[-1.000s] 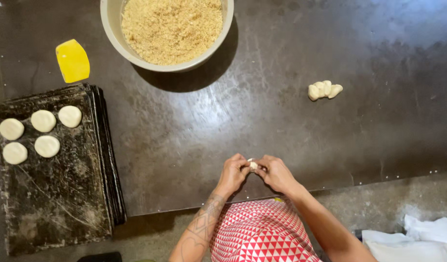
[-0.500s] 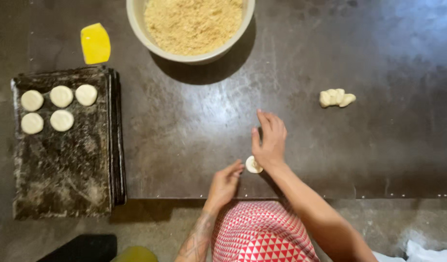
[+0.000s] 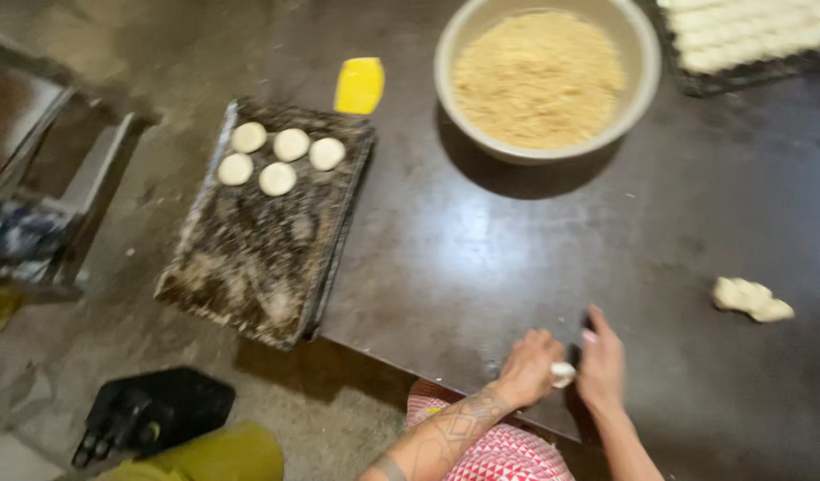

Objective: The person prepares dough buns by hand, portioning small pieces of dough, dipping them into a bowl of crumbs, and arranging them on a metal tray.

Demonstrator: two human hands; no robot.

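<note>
head view: at the near edge of the dark table (image 3: 481, 267), a small pale dough piece (image 3: 562, 373) is held between the two hands. the left hand (image 3: 530, 367) is curled, its fingertips closed on the left side of the piece. the right hand (image 3: 601, 365) is set with flat, straight fingers against the right side, its edge resting on the table. a tattooed forearm and a red-and-white patterned cloth (image 3: 495, 454) are seen just below the hands. a lump of dough (image 3: 751, 299) lies to the right, well apart from them. to the left, a stack of dark floured trays (image 3: 259, 249) overhangs the table's corner, with five round dough discs (image 3: 278, 157) grouped at its far end. just beyond the trays a yellow scraper (image 3: 359, 85) is seen. a large pale bowl (image 3: 637, 98) filled with tan crumbs (image 3: 539, 76) stands at the far side. in the far right corner, a tray of pale dough rows (image 3: 748, 36) is partly cut off.
</note>
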